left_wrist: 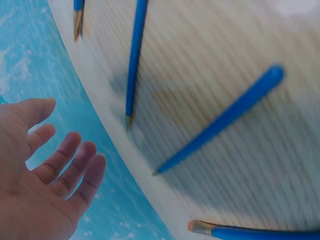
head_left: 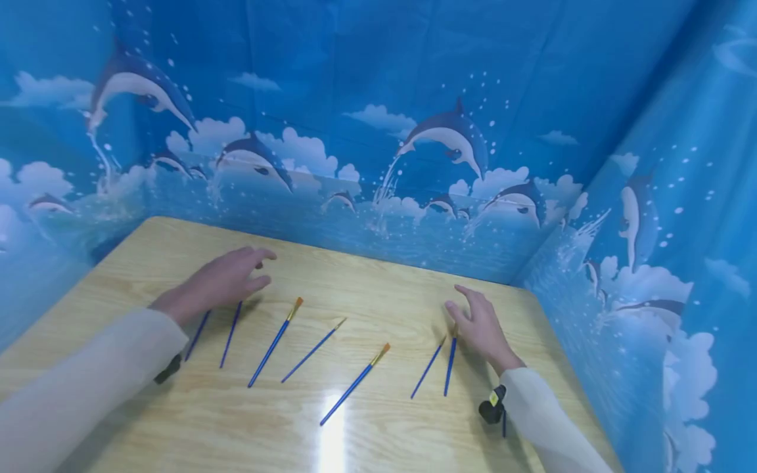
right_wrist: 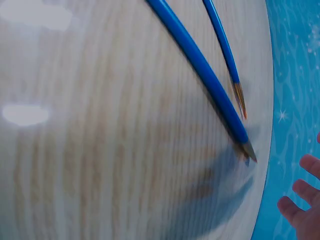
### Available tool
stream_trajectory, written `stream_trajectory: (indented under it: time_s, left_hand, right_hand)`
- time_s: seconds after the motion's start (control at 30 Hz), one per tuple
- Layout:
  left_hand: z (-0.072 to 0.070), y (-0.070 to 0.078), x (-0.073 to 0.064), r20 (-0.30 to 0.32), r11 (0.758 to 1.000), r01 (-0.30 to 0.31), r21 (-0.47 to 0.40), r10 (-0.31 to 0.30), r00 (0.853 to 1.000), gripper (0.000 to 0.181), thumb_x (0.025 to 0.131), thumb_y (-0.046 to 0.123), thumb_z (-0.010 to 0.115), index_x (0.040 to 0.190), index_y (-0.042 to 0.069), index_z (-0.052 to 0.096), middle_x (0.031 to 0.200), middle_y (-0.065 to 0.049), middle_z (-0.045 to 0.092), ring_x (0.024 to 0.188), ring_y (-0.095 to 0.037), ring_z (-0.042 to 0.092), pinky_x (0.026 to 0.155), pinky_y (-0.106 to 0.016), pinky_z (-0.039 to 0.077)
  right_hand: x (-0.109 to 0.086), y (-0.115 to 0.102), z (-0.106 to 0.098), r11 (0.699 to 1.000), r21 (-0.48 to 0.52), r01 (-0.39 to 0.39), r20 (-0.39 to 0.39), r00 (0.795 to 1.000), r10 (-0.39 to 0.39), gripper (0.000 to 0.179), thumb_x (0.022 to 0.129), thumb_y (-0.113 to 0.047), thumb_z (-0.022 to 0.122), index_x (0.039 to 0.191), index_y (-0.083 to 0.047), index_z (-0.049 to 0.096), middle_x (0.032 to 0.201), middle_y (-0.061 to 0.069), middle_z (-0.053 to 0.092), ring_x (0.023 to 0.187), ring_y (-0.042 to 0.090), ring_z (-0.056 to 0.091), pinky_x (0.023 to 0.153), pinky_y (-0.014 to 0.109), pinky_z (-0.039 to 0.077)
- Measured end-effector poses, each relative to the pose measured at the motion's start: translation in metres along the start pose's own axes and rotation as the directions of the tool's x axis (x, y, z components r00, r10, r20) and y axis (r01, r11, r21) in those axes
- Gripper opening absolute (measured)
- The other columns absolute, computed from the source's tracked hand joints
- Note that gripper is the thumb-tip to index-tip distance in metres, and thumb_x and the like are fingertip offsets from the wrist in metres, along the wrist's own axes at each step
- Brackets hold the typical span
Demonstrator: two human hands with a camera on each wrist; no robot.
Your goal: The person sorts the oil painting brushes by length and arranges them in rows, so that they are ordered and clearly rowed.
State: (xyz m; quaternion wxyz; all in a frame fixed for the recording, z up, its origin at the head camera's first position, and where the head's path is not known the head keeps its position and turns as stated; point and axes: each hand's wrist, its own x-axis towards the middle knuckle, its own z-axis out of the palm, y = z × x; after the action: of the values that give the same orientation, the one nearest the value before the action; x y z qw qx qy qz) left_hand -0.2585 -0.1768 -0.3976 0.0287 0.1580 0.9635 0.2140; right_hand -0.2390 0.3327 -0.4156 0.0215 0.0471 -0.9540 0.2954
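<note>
Several blue-handled paintbrushes lie spread across the wooden table. My left hand (head_left: pixel 227 277) hovers over the tips of two thin paintbrushes at the left, hiding their bristles in the head view. Its fingers are spread and loosely bent in the left wrist view, with nothing in the palm. To its right lie a flat paintbrush (head_left: pixel 275 343) and a thin paintbrush (head_left: pixel 313 350). Another flat paintbrush (head_left: pixel 353 385) rests near the middle. My right hand (head_left: pixel 483 326) is above the tip of a paintbrush (head_left: pixel 451 364), holding nothing; beside that lies a thin paintbrush (head_left: pixel 427 369).
One more paintbrush (head_left: pixel 504 424) is mostly hidden beneath my right wrist and its black wrist camera (head_left: pixel 491 408). A blue curtain (head_left: pixel 355 79) printed with dolphins stands along the table's back and sides. Light glares on the front of the tabletop (head_left: pixel 260 433).
</note>
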Motion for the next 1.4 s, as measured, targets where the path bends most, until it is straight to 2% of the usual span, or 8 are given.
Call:
stream_trajectory:
  time_s: [0.23, 0.37, 0.5, 0.63, 0.83, 1.0, 1.13, 1.4]
  left_hand:
    - [0.005, 0.014, -0.005, 0.068, 0.998, -0.029, -0.061, 0.033, 0.997, 0.045, 0.108, 0.023, 0.068, 0.149, 0.007, 0.058, 0.124, -0.016, 0.072, 0.108, -0.031, 0.071, 0.091, -0.053, 0.06]
    - [0.009, 0.02, -0.005, 0.143, 0.993, -0.064, -0.103, 0.078, 0.987, 0.039, 0.108, 0.019, 0.067, 0.145, 0.009, 0.061, 0.119, -0.009, 0.073, 0.102, -0.023, 0.07, 0.087, -0.044, 0.061]
    - [0.014, 0.025, -0.009, 0.201, 0.986, -0.098, -0.138, 0.125, 0.972, 0.034, 0.108, 0.018, 0.067, 0.141, 0.012, 0.064, 0.115, -0.003, 0.073, 0.098, -0.016, 0.068, 0.084, -0.037, 0.059]
    - [0.018, 0.028, -0.016, 0.23, 0.977, -0.137, -0.163, 0.172, 0.958, 0.03, 0.107, 0.021, 0.069, 0.136, 0.016, 0.066, 0.107, 0.003, 0.071, 0.091, -0.011, 0.065, 0.079, -0.033, 0.056]
    - [0.023, 0.032, -0.025, 0.267, 0.976, -0.155, -0.155, 0.193, 0.944, 0.033, 0.105, 0.032, 0.073, 0.135, 0.018, 0.067, 0.094, 0.008, 0.067, 0.082, -0.008, 0.062, 0.073, -0.03, 0.052]
    - [0.028, 0.033, -0.03, 0.297, 0.978, -0.13, -0.165, 0.175, 0.939, 0.037, 0.102, 0.038, 0.076, 0.133, 0.02, 0.066, 0.088, 0.007, 0.066, 0.075, -0.01, 0.06, 0.068, -0.029, 0.051]
    - [0.033, 0.033, -0.032, 0.305, 0.975, -0.145, -0.168, 0.191, 0.933, 0.036, 0.1, 0.039, 0.078, 0.129, 0.02, 0.067, 0.084, 0.008, 0.065, 0.073, -0.009, 0.059, 0.067, -0.027, 0.05]
    - [0.04, 0.033, -0.034, 0.321, 0.976, -0.151, -0.155, 0.195, 0.927, 0.034, 0.098, 0.041, 0.079, 0.125, 0.022, 0.069, 0.082, 0.009, 0.063, 0.071, -0.008, 0.057, 0.067, -0.026, 0.047]
  right_hand:
    - [-0.009, -0.015, 0.006, 1.0, 0.011, 0.019, -0.005, 1.0, -0.019, 0.066, 0.114, -0.047, 0.053, 0.166, -0.009, 0.04, 0.172, 0.022, 0.037, 0.161, 0.047, 0.03, 0.13, 0.069, 0.021]
    - [-0.014, -0.02, 0.009, 0.999, 0.001, 0.036, -0.019, 0.999, -0.036, 0.063, 0.113, -0.046, 0.056, 0.162, -0.007, 0.046, 0.164, 0.023, 0.049, 0.155, 0.047, 0.04, 0.127, 0.068, 0.029]
    - [-0.018, -0.023, 0.014, 0.999, -0.013, 0.029, -0.04, 0.999, -0.03, 0.057, 0.112, -0.039, 0.06, 0.157, -0.006, 0.052, 0.143, 0.021, 0.064, 0.138, 0.042, 0.057, 0.117, 0.062, 0.045]
    - [-0.021, -0.024, 0.02, 0.999, -0.036, 0.008, -0.049, 0.999, -0.01, 0.049, 0.111, -0.034, 0.064, 0.15, -0.007, 0.059, 0.121, 0.012, 0.07, 0.114, 0.028, 0.065, 0.098, 0.046, 0.054]
    - [-0.031, -0.024, 0.028, 0.998, -0.059, 0.016, -0.03, 0.999, -0.018, 0.044, 0.108, -0.031, 0.069, 0.145, -0.008, 0.065, 0.103, 0.003, 0.069, 0.091, 0.015, 0.061, 0.079, 0.03, 0.05]
    - [-0.039, -0.024, 0.032, 0.998, -0.055, 0.019, -0.007, 1.0, -0.02, 0.04, 0.106, -0.031, 0.072, 0.139, -0.009, 0.068, 0.093, 0.0, 0.068, 0.081, 0.013, 0.058, 0.074, 0.027, 0.049]
    - [-0.043, -0.023, 0.035, 0.999, -0.05, 0.005, 0.009, 1.0, -0.004, 0.034, 0.106, -0.032, 0.073, 0.131, -0.009, 0.071, 0.088, 0.0, 0.067, 0.076, 0.014, 0.057, 0.067, 0.026, 0.047]
    - [-0.049, -0.022, 0.041, 0.998, -0.057, -0.013, 0.049, 0.999, 0.016, 0.023, 0.105, -0.029, 0.074, 0.121, -0.013, 0.073, 0.084, -0.004, 0.067, 0.072, 0.011, 0.057, 0.068, 0.026, 0.046]
